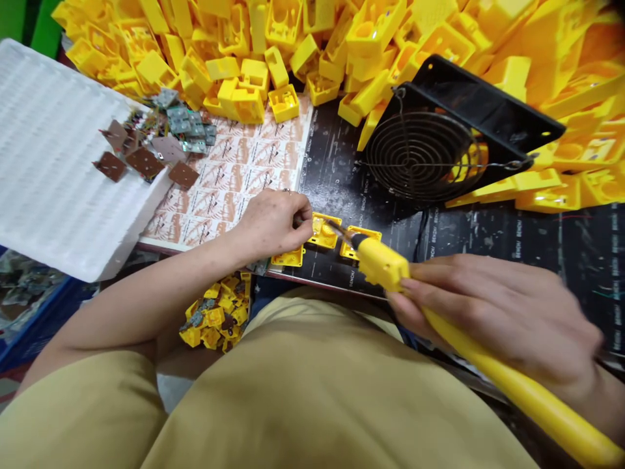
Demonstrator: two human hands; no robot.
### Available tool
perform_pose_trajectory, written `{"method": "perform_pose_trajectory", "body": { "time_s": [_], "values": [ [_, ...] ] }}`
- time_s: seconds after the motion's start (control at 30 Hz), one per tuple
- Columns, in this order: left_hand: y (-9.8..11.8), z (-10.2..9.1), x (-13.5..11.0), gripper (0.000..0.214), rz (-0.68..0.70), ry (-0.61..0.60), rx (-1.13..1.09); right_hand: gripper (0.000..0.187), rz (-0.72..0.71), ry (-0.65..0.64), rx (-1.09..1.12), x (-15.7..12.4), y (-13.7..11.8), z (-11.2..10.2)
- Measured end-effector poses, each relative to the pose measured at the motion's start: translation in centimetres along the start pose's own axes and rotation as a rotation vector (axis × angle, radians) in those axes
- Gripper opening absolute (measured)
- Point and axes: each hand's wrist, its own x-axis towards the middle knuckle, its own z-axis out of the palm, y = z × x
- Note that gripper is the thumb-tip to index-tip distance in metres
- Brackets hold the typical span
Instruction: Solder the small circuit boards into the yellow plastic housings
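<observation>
My left hand [276, 223] is closed in a pinch at the left end of a small open yellow casing [325, 231]; anything between the fingertips is hidden. My right hand [508, 316] grips a yellow tool [385, 262] with a black collar and a thin dark metal tip. I cannot tell whether it is a soldering iron or a glue gun. Its tip points left, over the right side of that casing; contact is unclear. Another yellow casing [361, 241] lies beneath the tool's front, and one more yellow casing [290, 257] is partly covered by my left hand.
A large heap of yellow casings [244, 98] lines the back. A black fan [415, 156] with a wire guard stands before it, right of centre. At left, a white foam tray [63, 156] adjoins piled circuit boards [185, 124]. Below the table edge is a box of yellow parts [215, 319].
</observation>
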Motion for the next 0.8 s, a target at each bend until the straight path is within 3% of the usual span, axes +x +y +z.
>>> {"method": "perform_pose_trajectory", "body": {
  "time_s": [0.1,0.17,0.33,0.4,0.6,0.7,0.8],
  "values": [
    [0.0,0.1,0.0,0.021,0.007,0.015,-0.004,0.004,-0.032,-0.007,-0.06,-0.7,0.7,-0.3],
    [0.0,0.2,0.1,0.021,0.005,0.023,-0.01,0.009,0.026,0.017,-0.029,-1.5,1.0,-0.1],
    [0.2,0.1,0.1,0.02,-0.014,-0.007,-0.003,0.063,0.058,0.079,-0.013,-3.2,1.8,0.0],
    [0.3,0.0,0.0,0.02,-0.021,-0.012,0.003,0.072,0.025,0.082,-0.027,-2.9,1.7,-0.3],
    [0.6,0.1,0.1,0.019,-0.023,-0.026,0.035,0.05,-0.014,-0.06,-0.111,-0.9,1.1,0.5],
    [0.4,-0.4,-0.2,0.022,-0.008,-0.021,0.079,0.035,-0.134,0.013,-0.12,-0.8,2.0,1.9],
    [0.2,-1.5,-0.9,0.035,0.039,0.066,0.101,0.036,-0.231,0.038,-0.124,-1.0,3.4,2.7]
  ]
}}
